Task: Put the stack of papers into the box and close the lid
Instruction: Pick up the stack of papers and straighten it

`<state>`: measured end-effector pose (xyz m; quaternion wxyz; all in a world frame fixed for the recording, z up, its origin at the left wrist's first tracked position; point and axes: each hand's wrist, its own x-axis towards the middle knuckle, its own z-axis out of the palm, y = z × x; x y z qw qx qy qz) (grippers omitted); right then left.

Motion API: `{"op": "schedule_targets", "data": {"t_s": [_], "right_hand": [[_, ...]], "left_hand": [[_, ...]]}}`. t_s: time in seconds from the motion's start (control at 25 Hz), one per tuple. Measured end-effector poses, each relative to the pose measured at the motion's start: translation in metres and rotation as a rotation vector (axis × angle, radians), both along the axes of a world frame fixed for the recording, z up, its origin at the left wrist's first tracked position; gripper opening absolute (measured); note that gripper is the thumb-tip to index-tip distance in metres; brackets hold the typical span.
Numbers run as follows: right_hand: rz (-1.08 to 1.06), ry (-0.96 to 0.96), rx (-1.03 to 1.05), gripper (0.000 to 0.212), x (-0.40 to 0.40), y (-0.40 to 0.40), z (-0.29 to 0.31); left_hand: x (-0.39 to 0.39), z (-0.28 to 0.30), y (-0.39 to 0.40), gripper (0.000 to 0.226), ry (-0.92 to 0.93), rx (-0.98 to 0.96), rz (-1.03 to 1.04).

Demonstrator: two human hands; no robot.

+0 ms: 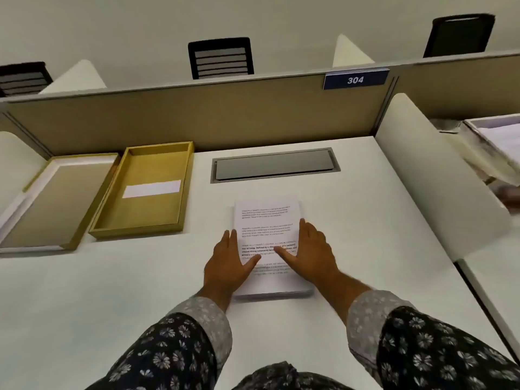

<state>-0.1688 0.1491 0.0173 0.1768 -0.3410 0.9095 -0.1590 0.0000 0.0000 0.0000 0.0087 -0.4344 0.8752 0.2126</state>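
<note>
A stack of printed white papers lies flat on the white desk straight ahead of me. My left hand rests against the stack's left edge, thumb lying on the top sheet. My right hand presses the right edge the same way, thumb on the page. Both hands are spread flat, fingers apart, not lifting. The open gold box sits at the left, a white slip on its floor. Its lid lies upturned further left, beside the box.
A grey cable hatch is set into the desk behind the papers. A tan partition with a "304" sign closes off the back. A white divider stands at right, with another tray of papers beyond.
</note>
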Motion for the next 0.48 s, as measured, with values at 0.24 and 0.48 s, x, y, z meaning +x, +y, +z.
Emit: {"op": "schedule_targets", "data": {"t_s": [0.24, 0.48], "right_hand": [[-0.202, -0.171, -0.035, 0.111, -0.002, -0.012, -0.018], [-0.431, -0.402, 0.0, 0.077, -0.024, -0.041, -0.019]], "left_hand": [[-0.011, -0.001, 0.005, 0.119, -0.025, 0.15, 0.053], [-0.034, 0.005, -0.004, 0.12, -0.089, 0.201, 0.12]]}}
